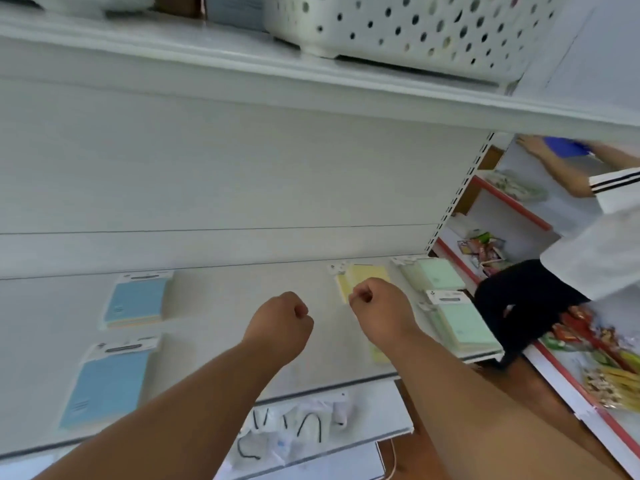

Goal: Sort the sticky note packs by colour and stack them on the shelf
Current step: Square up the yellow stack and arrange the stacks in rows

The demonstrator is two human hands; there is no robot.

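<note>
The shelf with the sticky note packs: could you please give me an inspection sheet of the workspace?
Surface: white shelf, tilted in view.
Job's things: blue packs left, yellow packs middle, green packs right.
Clutter: bags with black cords on the shelf below.
Grippers: left hand and right hand fisted, holding nothing.
Cables: nothing seen.
Surroundings: perforated basket above; another person at right.

Beyond my hands a white panelled back wall (225, 174) rises to an upper white shelf (242, 74) carrying a perforated white basket (408, 26). Right of my hands, a slotted upright (457, 199) borders a red-edged shelving unit (512, 206). Below my right arm, brown floor (540, 393) shows.
</note>
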